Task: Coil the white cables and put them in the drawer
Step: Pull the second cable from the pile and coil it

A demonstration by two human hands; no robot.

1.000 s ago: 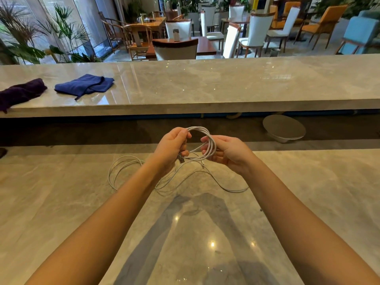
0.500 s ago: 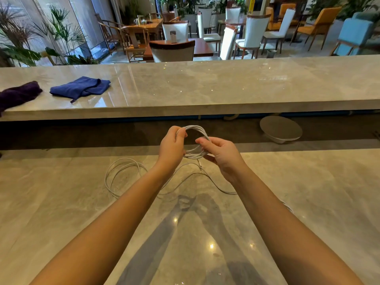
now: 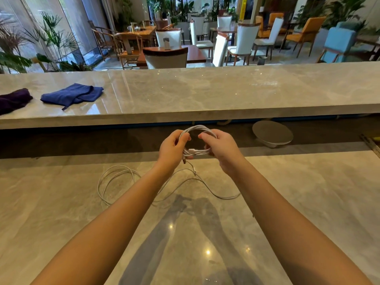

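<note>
Coil tighter and rounder than a moment ago, white cable loop (image 3: 197,140) pinched between left hand (image 3: 171,150) and right hand (image 3: 221,150) above marble counter (image 3: 61,212), loose cable (image 3: 119,177) lying beneath, no drawer visible

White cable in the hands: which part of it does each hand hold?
Both hold one coiled loop of thin white cable: the left hand pinches its left side, the right hand its right side.
</note>
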